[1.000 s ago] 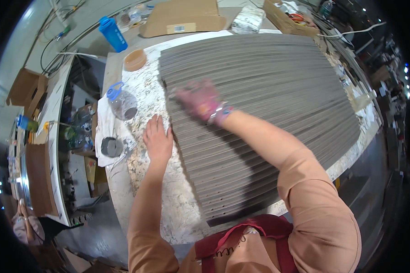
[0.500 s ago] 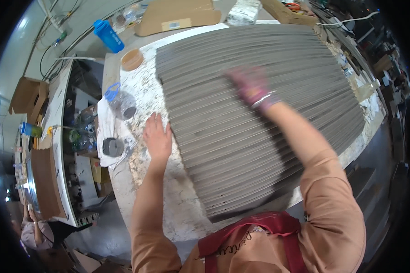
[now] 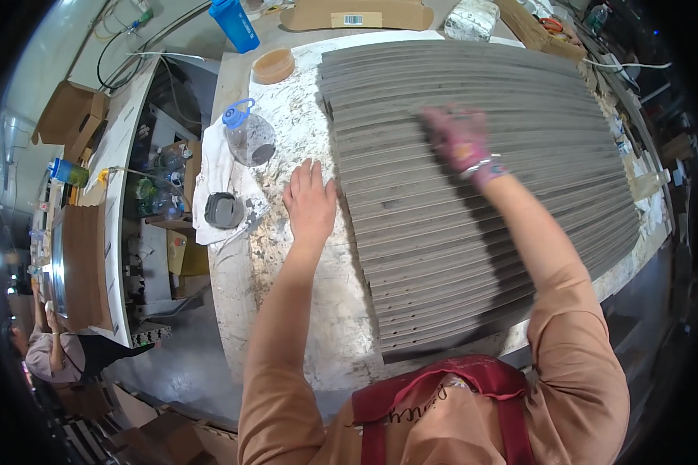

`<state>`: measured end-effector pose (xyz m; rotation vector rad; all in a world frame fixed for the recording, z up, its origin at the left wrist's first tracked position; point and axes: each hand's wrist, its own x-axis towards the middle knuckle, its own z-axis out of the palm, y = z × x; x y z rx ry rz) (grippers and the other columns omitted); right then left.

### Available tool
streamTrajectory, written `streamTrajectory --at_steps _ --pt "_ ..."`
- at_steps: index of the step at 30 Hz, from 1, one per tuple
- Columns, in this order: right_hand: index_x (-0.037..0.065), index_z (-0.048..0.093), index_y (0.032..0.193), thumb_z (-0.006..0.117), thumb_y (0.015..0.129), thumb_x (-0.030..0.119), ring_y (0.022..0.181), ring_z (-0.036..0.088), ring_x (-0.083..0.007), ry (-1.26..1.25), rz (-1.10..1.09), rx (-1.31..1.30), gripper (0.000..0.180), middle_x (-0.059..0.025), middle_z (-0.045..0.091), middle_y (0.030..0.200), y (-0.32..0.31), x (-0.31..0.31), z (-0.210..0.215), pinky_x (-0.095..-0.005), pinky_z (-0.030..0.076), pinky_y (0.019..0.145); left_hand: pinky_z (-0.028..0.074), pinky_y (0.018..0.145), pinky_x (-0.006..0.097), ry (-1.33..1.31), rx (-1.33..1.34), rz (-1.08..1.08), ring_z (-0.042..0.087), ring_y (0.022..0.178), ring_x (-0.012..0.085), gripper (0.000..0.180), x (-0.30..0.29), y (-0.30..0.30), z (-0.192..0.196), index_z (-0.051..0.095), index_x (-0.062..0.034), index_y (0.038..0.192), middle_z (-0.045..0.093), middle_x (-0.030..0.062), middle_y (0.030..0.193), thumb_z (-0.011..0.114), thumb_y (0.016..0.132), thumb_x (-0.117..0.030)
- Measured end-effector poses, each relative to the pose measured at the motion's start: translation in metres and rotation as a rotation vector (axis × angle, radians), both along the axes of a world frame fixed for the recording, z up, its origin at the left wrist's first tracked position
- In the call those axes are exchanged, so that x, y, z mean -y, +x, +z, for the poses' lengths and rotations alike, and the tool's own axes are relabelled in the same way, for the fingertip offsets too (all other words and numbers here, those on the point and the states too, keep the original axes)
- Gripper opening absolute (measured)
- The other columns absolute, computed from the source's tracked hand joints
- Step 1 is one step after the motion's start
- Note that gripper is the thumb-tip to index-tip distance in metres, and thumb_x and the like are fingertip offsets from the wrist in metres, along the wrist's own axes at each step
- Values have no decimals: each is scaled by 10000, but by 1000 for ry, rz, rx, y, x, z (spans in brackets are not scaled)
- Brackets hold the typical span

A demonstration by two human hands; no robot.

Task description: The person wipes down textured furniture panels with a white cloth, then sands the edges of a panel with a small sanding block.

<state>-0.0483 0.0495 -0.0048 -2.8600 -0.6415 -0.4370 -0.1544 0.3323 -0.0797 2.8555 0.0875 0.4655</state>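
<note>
A wide row of long grey strips, laid side by side, covers most of the worktable. My right hand, in a pink-purple glove, is over the far middle of these strips, its arm stretched forward. Motion smears its fingers, so whether it grips anything does not show. Bare and flat, my left hand rests on the paint-stained white tabletop beside the strips' left edge, fingers stretched out, holding nothing. To its left, a dark square cup and a clear jug with a blue handle stand on a white cloth.
A round tan tub and a blue bottle stand at the far left. Cardboard and a white wrapped block lie along the back. A side bench stands left; another person is beyond it.
The whole view has shifted, so the table appears farther right and higher. My right hand stays over the far strips, still blurred by motion. My left hand remains flat on the table.
</note>
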Motion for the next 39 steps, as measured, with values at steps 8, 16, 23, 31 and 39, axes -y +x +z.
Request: streamTrajectory --at_steps 8,16,23,31,39 --pt "125 601 1127 670 784 241 1104 599 -272 247 222 -197 369 -127 657 1128 -64 -104 -11 -424 428 968 244 1103 484 -92 -35 8 371 1339 320 556 11 12 -8 345 -69 1454 444 150 1410 502 950 -242" --pt "206 609 1191 650 790 204 1032 619 -251 -180 -167 -159 404 -39 683 1061 -53 31 31 -452 429 852 292 1051 501 -98 48 11 439 1258 345 603 -4 -1 -6 281 -72 1484 470 200 1352 513 937 -175" --pt "254 553 1263 579 874 248 1147 575 -243 269 -35 -392 389 -21 637 1188 -66 -49 -24 -485 333 1037 299 1077 473 -236 58 -57 411 1276 380 598 -12 2 -6 275 -46 1477 448 221 1369 504 929 -115" --pt "238 594 1235 614 851 220 1015 633 -308 -203 -531 -81 385 -104 660 1085 -56 170 60 -472 482 815 304 1092 469 -318 93 -244 426 1288 388 521 -11 -141 43 402 -2 1403 457 218 1388 511 896 -51" --pt "205 628 1179 608 826 215 800 607 -273 255 175 -282 354 -88 646 922 -75 -95 22 -449 441 823 259 1116 436 -223 -135 -89 384 1330 318 560 27 -216 33 404 -51 1406 472 144 1382 588 888 -156"
